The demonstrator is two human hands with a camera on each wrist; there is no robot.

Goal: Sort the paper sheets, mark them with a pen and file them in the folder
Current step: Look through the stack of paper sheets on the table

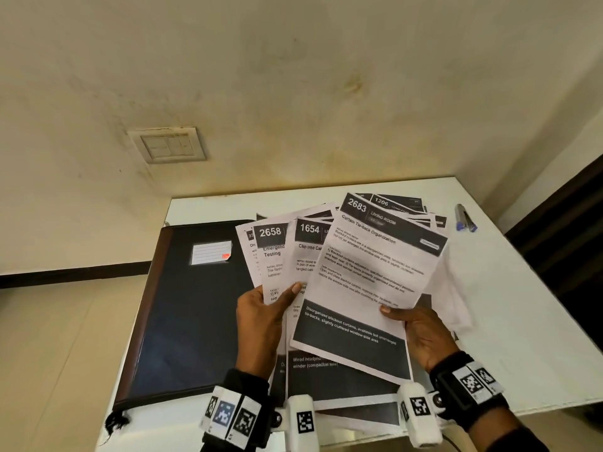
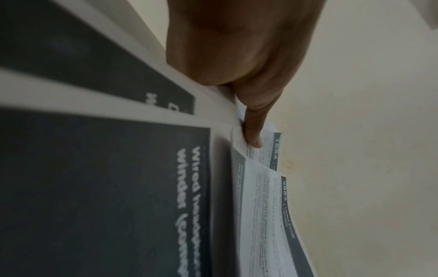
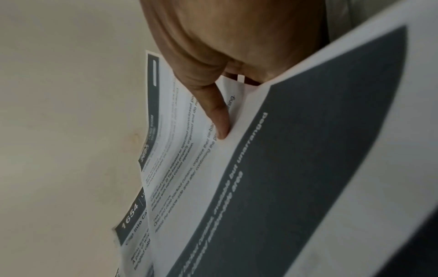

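Readable on fanned sheets: "2658" on left sheet (image 1: 269,256), "1654" on middle sheet (image 1: 306,252), "2683 LIVING ROOM, Curtain Tie-back Organization" on right sheet (image 1: 368,288); "1206" on far sheet (image 1: 391,202).

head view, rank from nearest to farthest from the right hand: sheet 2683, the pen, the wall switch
1. Sheet 2683: pinched in the right hand itself.
2. Pen: lying on the table, beyond the hand toward the far right corner.
3. Wall switch: on the wall, far off to the left.
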